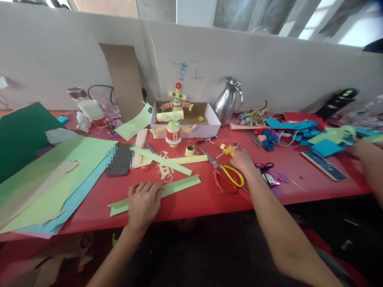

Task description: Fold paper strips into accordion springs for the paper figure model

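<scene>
Head view: looking down on a cluttered craft bench.
Table: a red table (191,203) is carrying everything, running across the whole width.
Partition: a grey board wall (269,63) is standing behind the table.
Paper sheets: large green and blue sheets (50,179) are lying stacked at the left end.
Box: a white cardboard box (209,119) is sitting near the wall, with a paper figure (174,119) standing at its front edge.
Jug: a metal jug (229,99) is standing just right of the box.
Blue scraps: cut blue pieces (299,131) are lying heaped at the right.
Green strip: a long folded green strip (179,185) is lying flat near the front edge, slanting up to the right.
Left hand: the left hand (143,203) is resting palm down on the strip, fingers loosely spread, pressing rather than gripping.
Scissors: yellow-and-red scissors (229,177) are lying just beside the right hand, blades pointing away.
Right hand: the right hand (242,161) is lying knuckles up by the scissor handles; whether it is gripping anything I cannot tell.
Other person: another person's arm (371,163) is reaching in at the far right.
</scene>
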`<state>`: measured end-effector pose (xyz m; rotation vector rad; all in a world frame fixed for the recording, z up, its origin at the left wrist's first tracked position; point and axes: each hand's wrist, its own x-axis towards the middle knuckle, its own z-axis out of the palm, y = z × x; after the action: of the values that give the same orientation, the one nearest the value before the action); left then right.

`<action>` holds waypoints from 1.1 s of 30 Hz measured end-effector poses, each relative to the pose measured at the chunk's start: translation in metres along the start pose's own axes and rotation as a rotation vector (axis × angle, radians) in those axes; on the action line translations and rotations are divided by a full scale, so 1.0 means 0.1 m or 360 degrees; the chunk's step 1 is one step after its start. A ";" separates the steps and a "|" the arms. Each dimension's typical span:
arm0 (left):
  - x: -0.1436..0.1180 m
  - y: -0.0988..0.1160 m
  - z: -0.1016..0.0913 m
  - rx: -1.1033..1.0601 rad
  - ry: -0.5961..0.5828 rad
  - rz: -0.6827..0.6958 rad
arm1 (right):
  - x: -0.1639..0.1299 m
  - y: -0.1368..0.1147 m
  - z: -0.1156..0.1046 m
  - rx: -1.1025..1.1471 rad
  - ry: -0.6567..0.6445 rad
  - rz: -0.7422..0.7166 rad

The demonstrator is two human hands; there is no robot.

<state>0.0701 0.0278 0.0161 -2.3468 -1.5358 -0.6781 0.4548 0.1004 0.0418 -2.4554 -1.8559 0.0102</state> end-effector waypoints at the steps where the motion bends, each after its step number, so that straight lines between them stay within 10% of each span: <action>1: 0.00 -0.01 0.00 -0.0012 -0.0005 -0.0022 | 0.08 0.00 0.01 -0.0019 -0.0026 0.0044; 6: 0.02 0.00 0.02 -0.0030 -0.0093 -0.0062 | 0.19 -0.01 -0.10 -0.0041 -0.0046 0.0166; 11: 0.08 0.08 0.02 0.0019 -0.0180 -0.0089 | -0.45 0.03 -0.43 0.0711 0.0346 0.0134; 18: 0.06 0.14 0.03 0.0008 -0.0125 -0.0090 | -1.70 -0.40 -0.11 0.1819 -0.0411 -0.0204; 33: 0.05 0.16 0.04 -0.0028 -0.0111 -0.0096 | -1.54 -0.58 0.08 0.1470 -0.0386 -0.0074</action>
<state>0.0870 0.0270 0.0163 -2.3693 -1.6424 -0.6318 0.3568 -0.0317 0.0317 -1.7938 -1.4646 0.9577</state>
